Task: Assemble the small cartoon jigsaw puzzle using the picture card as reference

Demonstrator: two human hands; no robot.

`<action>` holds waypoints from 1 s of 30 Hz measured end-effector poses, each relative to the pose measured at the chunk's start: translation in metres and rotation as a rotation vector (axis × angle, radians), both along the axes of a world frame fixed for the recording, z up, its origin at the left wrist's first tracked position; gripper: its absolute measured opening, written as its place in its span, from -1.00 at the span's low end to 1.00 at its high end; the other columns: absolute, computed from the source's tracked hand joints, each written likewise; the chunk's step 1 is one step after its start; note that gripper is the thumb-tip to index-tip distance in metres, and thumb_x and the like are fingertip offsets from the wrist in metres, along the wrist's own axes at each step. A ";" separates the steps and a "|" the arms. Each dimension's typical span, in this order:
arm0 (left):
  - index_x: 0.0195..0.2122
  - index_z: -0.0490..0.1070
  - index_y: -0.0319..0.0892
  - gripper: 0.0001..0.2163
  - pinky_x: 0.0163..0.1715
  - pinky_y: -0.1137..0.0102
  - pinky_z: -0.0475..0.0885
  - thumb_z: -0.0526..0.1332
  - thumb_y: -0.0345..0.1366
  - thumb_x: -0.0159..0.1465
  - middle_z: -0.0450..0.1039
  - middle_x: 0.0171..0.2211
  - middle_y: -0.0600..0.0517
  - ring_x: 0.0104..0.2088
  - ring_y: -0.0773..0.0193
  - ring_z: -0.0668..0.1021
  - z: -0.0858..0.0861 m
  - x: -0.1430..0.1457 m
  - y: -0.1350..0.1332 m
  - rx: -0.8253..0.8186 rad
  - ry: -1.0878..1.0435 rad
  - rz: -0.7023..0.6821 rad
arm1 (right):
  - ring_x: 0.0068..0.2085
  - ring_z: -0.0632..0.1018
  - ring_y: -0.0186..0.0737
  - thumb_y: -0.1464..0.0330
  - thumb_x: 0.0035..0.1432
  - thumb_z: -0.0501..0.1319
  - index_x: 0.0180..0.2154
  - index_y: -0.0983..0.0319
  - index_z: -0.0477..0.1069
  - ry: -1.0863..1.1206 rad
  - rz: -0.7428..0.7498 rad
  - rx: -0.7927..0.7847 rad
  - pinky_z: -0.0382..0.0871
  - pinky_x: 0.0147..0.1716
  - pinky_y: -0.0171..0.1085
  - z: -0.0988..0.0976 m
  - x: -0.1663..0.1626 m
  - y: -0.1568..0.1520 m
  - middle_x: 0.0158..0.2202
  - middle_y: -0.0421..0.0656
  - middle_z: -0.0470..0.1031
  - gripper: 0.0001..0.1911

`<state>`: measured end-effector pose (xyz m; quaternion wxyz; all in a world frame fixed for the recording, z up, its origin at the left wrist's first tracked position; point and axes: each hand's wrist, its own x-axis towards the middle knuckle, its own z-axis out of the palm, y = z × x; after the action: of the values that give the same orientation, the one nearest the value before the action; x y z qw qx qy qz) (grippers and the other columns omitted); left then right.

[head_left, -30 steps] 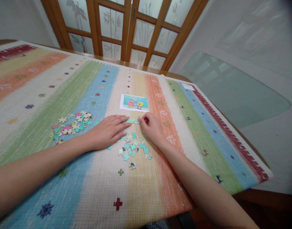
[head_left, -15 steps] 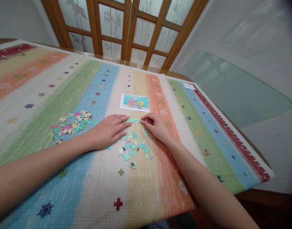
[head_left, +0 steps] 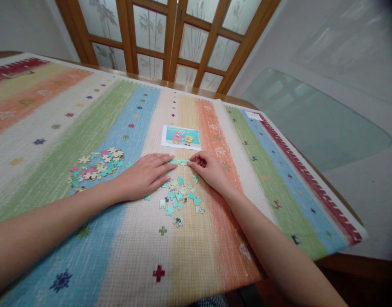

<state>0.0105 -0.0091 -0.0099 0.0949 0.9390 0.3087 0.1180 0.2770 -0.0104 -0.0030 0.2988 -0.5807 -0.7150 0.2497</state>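
Observation:
My left hand (head_left: 151, 174) lies flat on the cloth, fingers stretched out, its fingertips at the left end of a short strip of joined jigsaw pieces (head_left: 179, 162). At the strip's right end, my right hand (head_left: 208, 168) pinches with thumb and forefinger at a jigsaw piece; the fingers partly cover it. Loose turquoise and pale jigsaw pieces (head_left: 170, 196) are scattered just below the strip, a few of them near my left thumb. Beyond the strip lies a printed picture card (head_left: 180, 137) with cartoon figures on a turquoise ground.
A larger heap of mixed jigsaw pieces (head_left: 96, 168) lies left of my left forearm. Striped cloth (head_left: 138, 264) covers the table. A small white label (head_left: 253, 115) is at the far right edge. Wooden doors with glass panes (head_left: 170, 42) stand behind the table.
My right fingertips have shifted very slightly left along the strip. My left hand and the loose pieces look the same.

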 end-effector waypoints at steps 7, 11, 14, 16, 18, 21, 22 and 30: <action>0.34 0.28 -0.07 -0.56 0.38 0.09 0.10 -0.05 -0.07 0.52 0.16 0.41 -0.08 0.38 0.06 0.26 0.000 0.000 0.000 -0.014 -0.018 0.002 | -0.32 0.46 -0.23 0.40 0.19 0.31 -0.29 0.19 0.54 -0.024 0.017 0.025 0.33 -0.29 -0.22 0.004 -0.002 -0.002 -0.35 -0.17 0.47 -0.97; 0.33 0.28 -0.08 -0.56 0.37 0.06 0.11 -0.06 -0.07 0.53 0.18 0.40 -0.10 0.37 0.05 0.27 0.001 0.000 -0.001 -0.015 -0.025 0.002 | -0.30 0.47 -0.21 0.41 0.20 0.31 -0.29 0.19 0.54 -0.042 0.021 0.018 0.33 -0.27 -0.20 0.004 -0.002 -0.002 -0.35 -0.16 0.48 -0.97; 0.33 0.28 -0.07 -0.57 0.37 0.07 0.12 -0.05 -0.08 0.52 0.14 0.42 -0.10 0.37 0.04 0.27 0.002 0.000 -0.002 -0.015 -0.033 0.006 | -0.30 0.47 -0.20 0.38 0.21 0.30 -0.28 0.18 0.54 -0.041 0.028 0.020 0.34 -0.27 -0.20 0.004 -0.001 -0.002 -0.34 -0.15 0.48 -0.97; 0.32 0.29 -0.07 -0.57 0.36 0.08 0.14 -0.04 -0.08 0.52 0.07 0.44 -0.10 0.38 0.04 0.26 0.003 0.000 -0.002 -0.009 -0.036 0.014 | -0.29 0.47 -0.20 0.36 0.23 0.29 -0.27 0.17 0.55 -0.032 0.032 0.038 0.34 -0.27 -0.20 0.003 -0.001 -0.003 -0.32 -0.15 0.49 -0.94; 0.31 0.30 -0.08 -0.58 0.36 0.08 0.15 -0.04 -0.09 0.52 0.04 0.45 -0.11 0.38 0.03 0.26 0.004 0.000 -0.002 -0.010 -0.039 0.016 | -0.29 0.48 -0.20 0.32 0.26 0.26 -0.23 0.17 0.55 -0.011 0.034 0.055 0.34 -0.26 -0.19 0.002 0.001 -0.003 -0.31 -0.14 0.51 -0.90; 0.31 0.31 -0.10 -0.58 0.36 0.07 0.15 -0.03 -0.11 0.52 0.07 0.44 -0.12 0.37 0.01 0.28 0.004 0.000 -0.002 -0.029 -0.046 0.010 | -0.26 0.51 -0.18 0.28 0.31 0.21 -0.21 0.17 0.55 0.041 0.037 0.053 0.36 -0.24 -0.18 0.000 0.005 -0.002 -0.26 -0.12 0.58 -0.84; 0.31 0.31 -0.10 -0.59 0.36 0.06 0.15 -0.02 -0.11 0.52 0.07 0.44 -0.12 0.37 0.01 0.27 0.004 0.000 -0.002 -0.036 -0.050 0.011 | -0.25 0.52 -0.17 0.27 0.31 0.21 -0.21 0.17 0.55 0.058 0.041 0.049 0.36 -0.22 -0.17 0.000 0.006 -0.001 -0.24 -0.11 0.59 -0.83; 0.35 0.24 -0.13 -0.58 0.37 0.04 0.16 -0.03 -0.15 0.53 0.00 0.46 -0.17 0.41 0.03 0.20 0.005 -0.002 -0.002 -0.049 -0.068 0.010 | -0.20 0.55 -0.15 0.29 0.30 0.22 -0.22 0.17 0.56 0.054 0.088 0.037 0.38 -0.17 -0.14 0.002 0.011 -0.004 -0.21 -0.09 0.61 -0.84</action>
<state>0.0081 -0.0107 -0.0050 0.1276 0.9304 0.3126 0.1426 0.2883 -0.0140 -0.0007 0.3174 -0.5360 -0.7360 0.2650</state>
